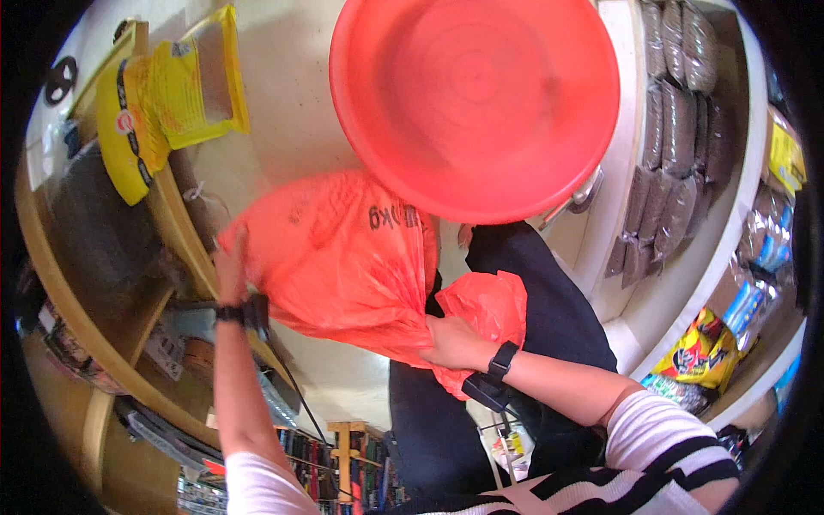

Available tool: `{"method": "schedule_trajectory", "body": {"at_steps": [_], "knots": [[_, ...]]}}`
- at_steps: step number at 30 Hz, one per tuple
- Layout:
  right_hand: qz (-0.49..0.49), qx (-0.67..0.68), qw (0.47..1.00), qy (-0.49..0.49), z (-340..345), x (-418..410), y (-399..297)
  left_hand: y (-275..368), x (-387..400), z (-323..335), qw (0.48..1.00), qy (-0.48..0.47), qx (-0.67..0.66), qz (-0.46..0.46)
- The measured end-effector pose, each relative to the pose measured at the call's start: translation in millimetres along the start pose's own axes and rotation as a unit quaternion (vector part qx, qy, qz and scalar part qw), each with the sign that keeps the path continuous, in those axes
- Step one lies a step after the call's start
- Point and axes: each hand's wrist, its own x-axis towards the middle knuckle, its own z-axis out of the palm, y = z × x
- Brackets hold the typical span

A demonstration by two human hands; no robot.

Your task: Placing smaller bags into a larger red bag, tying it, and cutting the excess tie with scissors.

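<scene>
A full red plastic sack [341,257] with black print lies across in front of my legs. My right hand [454,344] grips its gathered neck, and the loose mouth of the sack [492,296] puffs out beyond my fingers. At the sack's far left end, my left hand [232,264] rests against the plastic with no firm grip visible. Just above the sack sits a large round red plastic basin [476,84], with nothing seen inside. Its rim overlaps the view of the sack's upper right edge. Both wrists wear black bands with small devices.
On the left, a wooden shelf unit [187,219] carries yellow packages [187,96]. A white shelf [682,328] curves along the right, holding several clear bags of brown contents [676,122] and snack-like packets [698,351]. Pale floor [290,84] shows between them. Dark trousers [418,425] are below.
</scene>
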Motion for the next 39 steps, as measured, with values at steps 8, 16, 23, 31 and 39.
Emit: {"method": "schedule_trajectory", "body": {"at_steps": [8,16,23,31,39], "knots": [[0.083,-0.035,0.996,0.015,41,-99,-17,19,-237,-36,0.988,0.014,-0.140,-0.065],[-0.135,-0.038,0.986,0.087,-71,-207,-92,143,-414,-88,0.951,0.041,-0.296,-0.084],[-0.260,-0.382,0.858,0.225,-194,-187,-141,276,-528,-75,0.929,0.012,-0.362,-0.073],[-0.187,-0.218,0.865,0.412,-248,-148,-151,349,-492,-19,0.883,-0.086,-0.458,-0.047],[-0.232,0.035,0.939,0.252,-193,-203,-152,354,-342,131,0.886,-0.076,-0.442,-0.121]]}}
